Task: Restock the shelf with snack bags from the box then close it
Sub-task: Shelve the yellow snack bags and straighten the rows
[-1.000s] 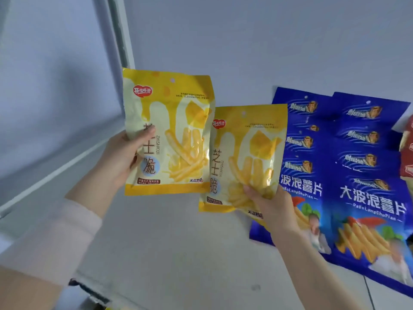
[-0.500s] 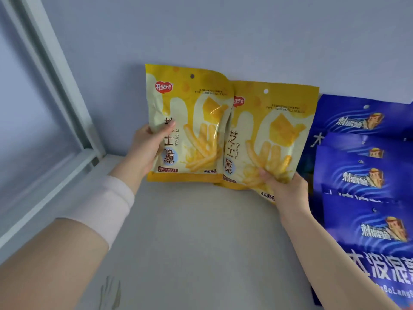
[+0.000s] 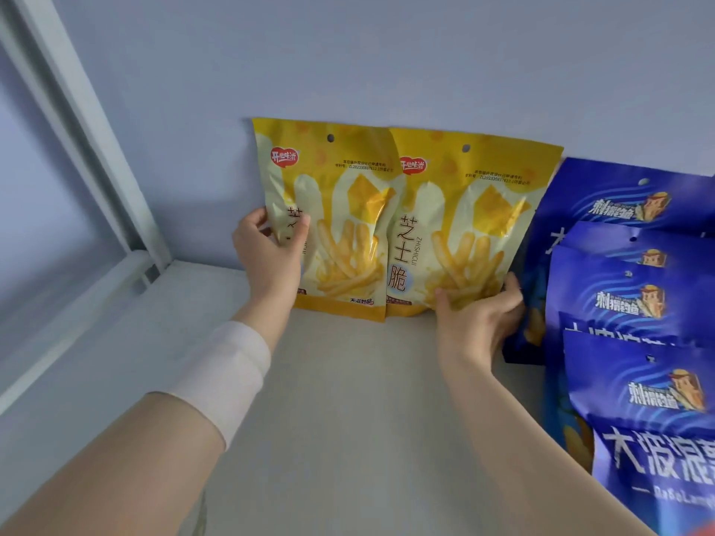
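Observation:
Two yellow snack bags stand upright on the white shelf (image 3: 340,400), leaning against the back wall. My left hand (image 3: 267,253) grips the left edge of the left yellow bag (image 3: 336,210), thumb on its front. My right hand (image 3: 479,319) holds the lower right corner of the right yellow bag (image 3: 472,226), thumb on the front and fingers behind its edge. The left bag's right edge overlaps the right bag. The box is out of view.
A row of several blue chip bags (image 3: 634,311) stands at the right, right beside the yellow bags. A white shelf frame post (image 3: 89,121) and side rail run along the left. The pale back wall (image 3: 387,52) rises behind the bags.
Both hands have pushed the two yellow bags back and down; the bags now stand on the shelf against the wall. The view has moved closer.

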`<state>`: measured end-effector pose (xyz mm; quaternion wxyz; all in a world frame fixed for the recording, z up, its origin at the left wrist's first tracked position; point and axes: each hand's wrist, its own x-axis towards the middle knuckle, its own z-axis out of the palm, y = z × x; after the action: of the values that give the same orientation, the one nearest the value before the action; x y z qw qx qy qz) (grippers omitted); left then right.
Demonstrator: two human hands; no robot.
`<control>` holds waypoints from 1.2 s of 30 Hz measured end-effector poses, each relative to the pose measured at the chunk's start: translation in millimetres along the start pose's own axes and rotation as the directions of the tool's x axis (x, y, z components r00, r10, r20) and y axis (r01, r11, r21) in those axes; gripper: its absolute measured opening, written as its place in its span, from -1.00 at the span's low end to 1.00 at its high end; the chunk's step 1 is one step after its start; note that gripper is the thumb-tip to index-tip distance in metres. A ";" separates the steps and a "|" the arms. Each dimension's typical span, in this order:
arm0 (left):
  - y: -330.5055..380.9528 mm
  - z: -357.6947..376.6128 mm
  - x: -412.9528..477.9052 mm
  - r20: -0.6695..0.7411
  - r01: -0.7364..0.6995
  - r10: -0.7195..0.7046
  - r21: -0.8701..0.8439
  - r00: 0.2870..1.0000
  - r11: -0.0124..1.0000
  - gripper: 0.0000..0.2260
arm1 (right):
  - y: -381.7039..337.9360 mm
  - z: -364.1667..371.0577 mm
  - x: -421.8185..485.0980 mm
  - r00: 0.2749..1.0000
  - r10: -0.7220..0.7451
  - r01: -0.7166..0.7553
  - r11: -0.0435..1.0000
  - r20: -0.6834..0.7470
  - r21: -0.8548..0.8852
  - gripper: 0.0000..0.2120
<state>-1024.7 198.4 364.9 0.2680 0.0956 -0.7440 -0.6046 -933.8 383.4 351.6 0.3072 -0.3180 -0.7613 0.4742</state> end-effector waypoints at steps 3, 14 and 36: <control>7.3 -9.2 -9.4 -0.021 -0.013 0.016 0.134 1.000 0.991 -0.35 | 3.5 -1.9 -13.7 0.991 -0.122 0.130 0.979 0.059 -0.157 -0.04; 59.9 -154.7 -135.4 0.565 -0.553 0.046 0.783 0.824 0.285 -0.69 | -3.1 -93.2 -99.4 0.554 -0.434 0.762 0.609 0.710 -0.223 -0.55; 111.0 -558.7 -580.5 -0.167 0.148 -0.303 0.985 0.938 -0.083 -0.67 | 6.0 -301.3 -499.3 -0.399 -0.521 0.888 -0.016 0.754 0.459 -0.59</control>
<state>-230.7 22.8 376.0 -0.0290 0.3481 -0.9340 0.0753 -396.7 157.0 372.1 0.0584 0.5272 -0.8469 0.0384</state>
